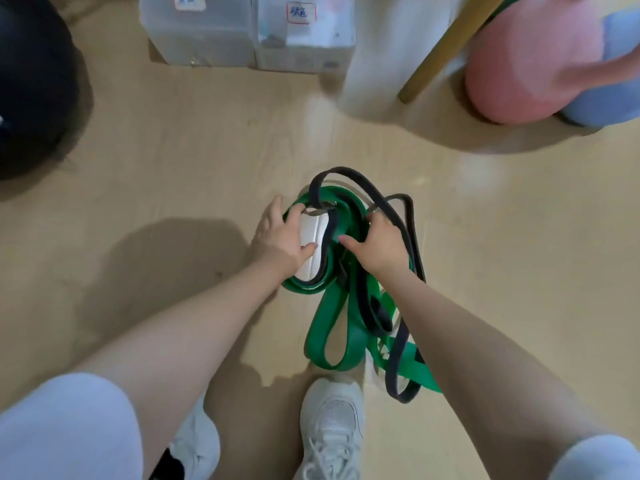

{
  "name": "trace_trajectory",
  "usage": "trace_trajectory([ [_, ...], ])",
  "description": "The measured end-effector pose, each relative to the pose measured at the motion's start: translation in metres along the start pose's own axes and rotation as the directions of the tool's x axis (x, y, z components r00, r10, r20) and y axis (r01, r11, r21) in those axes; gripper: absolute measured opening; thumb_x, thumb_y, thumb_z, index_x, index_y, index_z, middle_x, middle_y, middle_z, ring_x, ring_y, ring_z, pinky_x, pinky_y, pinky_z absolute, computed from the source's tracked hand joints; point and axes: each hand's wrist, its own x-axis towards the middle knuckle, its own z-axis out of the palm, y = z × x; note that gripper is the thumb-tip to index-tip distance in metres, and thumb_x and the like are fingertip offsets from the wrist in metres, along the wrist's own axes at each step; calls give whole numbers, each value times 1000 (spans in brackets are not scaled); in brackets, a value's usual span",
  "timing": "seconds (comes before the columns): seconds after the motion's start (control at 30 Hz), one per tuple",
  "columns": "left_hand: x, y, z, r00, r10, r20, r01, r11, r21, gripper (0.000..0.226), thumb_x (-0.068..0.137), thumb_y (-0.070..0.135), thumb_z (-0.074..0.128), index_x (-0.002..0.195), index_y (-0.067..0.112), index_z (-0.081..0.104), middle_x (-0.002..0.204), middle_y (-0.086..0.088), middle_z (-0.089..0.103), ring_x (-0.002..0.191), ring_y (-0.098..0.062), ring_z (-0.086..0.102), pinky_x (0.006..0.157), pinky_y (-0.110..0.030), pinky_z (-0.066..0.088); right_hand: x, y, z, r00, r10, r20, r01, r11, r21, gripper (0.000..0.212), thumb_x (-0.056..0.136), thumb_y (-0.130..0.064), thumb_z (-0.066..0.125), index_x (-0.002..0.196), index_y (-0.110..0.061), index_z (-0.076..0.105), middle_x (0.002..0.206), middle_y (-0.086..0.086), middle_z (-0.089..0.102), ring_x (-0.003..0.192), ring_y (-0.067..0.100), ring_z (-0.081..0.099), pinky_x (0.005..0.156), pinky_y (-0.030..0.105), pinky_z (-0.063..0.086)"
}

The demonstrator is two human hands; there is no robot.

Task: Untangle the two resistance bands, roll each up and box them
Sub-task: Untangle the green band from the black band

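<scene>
Head view | wide green rubber band (327, 336) and thin black rubber band (398, 220) knotted on wooden floor (173, 168), 12 o'clock of my shoe | left hand (280, 233) fingers pinch green loop | right hand (379, 242) fingers clutch tangle | best: slacken, feed black out, don't yank.

Bare floor (180, 168) left; bins (242, 36), stool (519, 64) beyond

Single view, camera on my head, aimed forward and steeply down at floor (173, 161). Wide lens, edges bowed. Close range: my forearms run in from bottom corners, my shoes (330, 431) at bottom edge, storage boxes (242, 32) at top. No second view to overlap.
</scene>
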Motion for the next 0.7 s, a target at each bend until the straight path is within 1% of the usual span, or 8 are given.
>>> trace_trajectory([
  [0.17, 6, 3, 10, 979, -201, -20, 175, 894, -413, 71, 85, 26, 64, 140, 16, 20, 139, -11, 40, 118, -29, 48, 92, -33, 37, -1, 4, 13, 995, 36, -89, -44, 995, -93, 52, 83, -36, 66, 120, -10, 41, 111, 12, 58, 107, 32, 52, 80, 43, 49],
  [0.27, 11, 3, 6, 965, -251, 70, 242, 760, -603, 73, 82, 45, 63, 140, 27, 23, 124, -3, 52, 108, -25, 54, 91, -30, 40, -3, -1, 26, 990, 84, -116, -80, 996, 41, 39, 86, -21, 61, 117, -9, 40, 109, 11, 58, 105, 33, 52, 75, 39, 45],
  [0.3, 14, 4, 4, 966, -240, 98, 247, 729, -638, 74, 79, 52, 62, 140, 31, 25, 118, -1, 56, 109, -24, 55, 96, -33, 41, -3, -3, 29, 987, 107, -118, -90, 987, 136, 36, 86, -15, 59, 116, -9, 39, 110, 11, 58, 103, 32, 55, 75, 38, 46],
  [0.37, 17, 8, -3, 979, -157, 130, 204, 774, -599, 74, 77, 58, 60, 140, 37, 27, 120, 2, 58, 112, -23, 56, 100, -40, 42, -1, -8, 31, 983, 144, -112, -103, 944, 315, 36, 86, -6, 56, 116, -10, 38, 109, 10, 58, 98, 28, 59, 75, 35, 48],
  [0.43, 21, 11, -13, 987, -83, 134, 145, 807, -572, 69, 74, 57, 58, 135, 42, 31, 121, 6, 61, 105, -20, 61, 95, -42, 47, -1, -15, 27, 984, 130, -118, -76, 921, 381, 37, 86, -3, 55, 118, -10, 37, 105, 7, 58, 94, 23, 60, 73, 31, 46],
  [0.53, 27, 9, -39, 992, -24, 123, 100, 741, -664, 58, 69, 48, 62, 122, 48, 39, 102, 9, 69, 89, -18, 68, 86, -45, 52, 0, -37, 11, 990, 71, -119, -6, 882, 471, 43, 86, -3, 58, 124, -10, 39, 100, -1, 55, 88, 12, 53, 74, 21, 43],
  [0.63, 28, 8, -84, 998, 26, 64, 33, 638, -770, 56, 80, 31, 63, 131, 38, 40, 98, -4, 71, 88, -22, 69, 87, -47, 52, 3, -77, -10, 984, -1, -176, 105, 807, 580, 44, 85, -4, 62, 123, -11, 42, 96, -7, 54, 85, 6, 52, 64, 3, 40],
  [0.7, 27, 5, -118, 998, 64, -24, -58, 605, -794, 56, 88, 18, 59, 138, 30, 38, 87, -3, 70, 83, -16, 69, 84, -37, 54, 4, -109, -22, 973, -47, -225, 179, 767, 616, 43, 84, -8, 64, 122, -12, 44, 99, -8, 54, 92, 8, 55, 70, 7, 41],
])
